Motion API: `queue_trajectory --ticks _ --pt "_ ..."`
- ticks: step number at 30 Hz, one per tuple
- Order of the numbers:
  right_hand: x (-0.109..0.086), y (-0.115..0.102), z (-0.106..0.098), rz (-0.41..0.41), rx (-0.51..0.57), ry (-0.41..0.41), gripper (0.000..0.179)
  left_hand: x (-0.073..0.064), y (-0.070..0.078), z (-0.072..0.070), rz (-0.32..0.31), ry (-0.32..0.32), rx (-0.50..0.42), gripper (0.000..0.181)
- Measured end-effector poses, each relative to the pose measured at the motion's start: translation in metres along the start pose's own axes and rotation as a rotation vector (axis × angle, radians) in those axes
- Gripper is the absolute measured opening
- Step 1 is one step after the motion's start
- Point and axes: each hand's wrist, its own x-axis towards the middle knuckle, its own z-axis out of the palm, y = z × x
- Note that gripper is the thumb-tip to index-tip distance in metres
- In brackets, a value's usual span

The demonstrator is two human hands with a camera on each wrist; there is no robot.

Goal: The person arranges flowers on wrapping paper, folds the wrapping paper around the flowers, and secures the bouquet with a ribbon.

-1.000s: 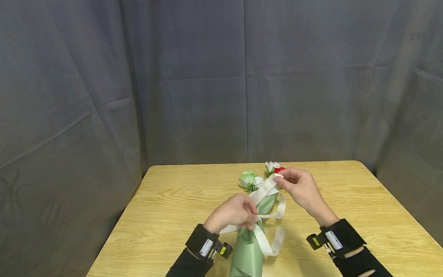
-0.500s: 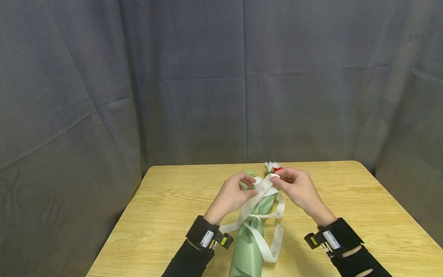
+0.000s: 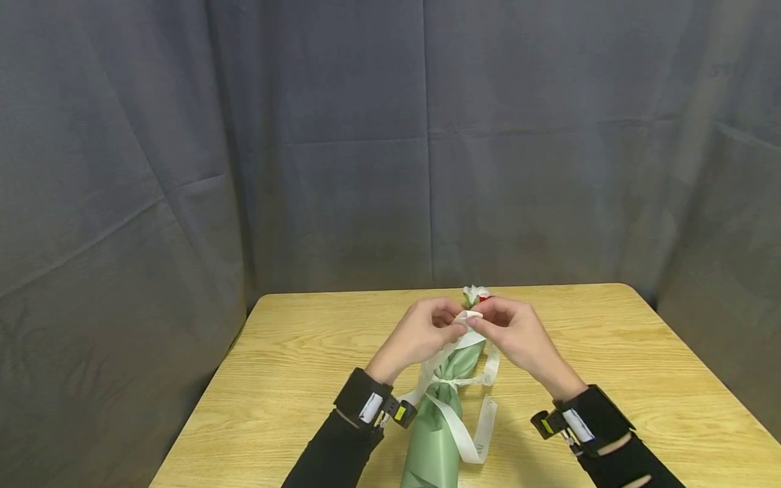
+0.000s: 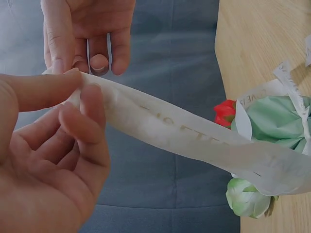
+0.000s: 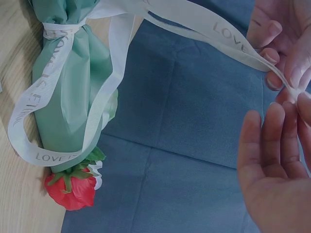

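Note:
A bouquet wrapped in green paper (image 3: 430, 447) lies on the table, tied around its middle with white ribbon (image 4: 170, 121) printed with lettering. One length of that ribbon is pulled up from the tie. My left hand (image 3: 421, 332) pinches this length between thumb and index finger. Close beside it, my right hand (image 3: 515, 332) pinches the ribbon too, thumb against fingers, above the flower end. A red flower (image 5: 72, 189) and a pale green flower (image 4: 247, 198) show past the wrap. In the head view the hands hide part of the flowers.
Another white ribbon tail (image 3: 485, 423) lies to the right of the wrap, and a loop (image 5: 22, 121) hangs beside the paper. The wooden table (image 3: 305, 352) ends at a grey curtain (image 3: 342, 210) behind and at the sides.
My left hand has left the tie and moved up along the ribbon until it meets my right hand. The right hand keeps its pinch and has shifted slightly left.

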Motion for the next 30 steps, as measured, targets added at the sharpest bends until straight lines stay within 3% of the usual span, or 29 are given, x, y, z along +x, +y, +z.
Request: queue_trajectory --ticks 6,11,16,24,30 --pt "-0.003 0.003 -0.002 0.024 0.010 -0.060 0.021 -0.011 -0.002 -0.009 0.014 -0.015 -0.064 0.004" --pt "-0.008 0.009 -0.006 0.046 -0.051 -0.091 0.019 -0.019 -0.004 -0.018 0.003 -0.022 -0.117 0.005" --pt "-0.014 0.015 -0.006 0.035 -0.150 -0.205 0.010 -0.026 -0.006 -0.026 0.001 -0.045 -0.165 0.009" --pt "-0.022 0.022 0.003 0.011 -0.219 -0.324 0.008 -0.032 -0.005 -0.031 0.043 -0.059 -0.217 0.039" --pt "-0.034 0.029 0.027 0.045 -0.291 -0.502 0.019 -0.034 -0.006 -0.032 0.018 -0.018 -0.178 0.027"
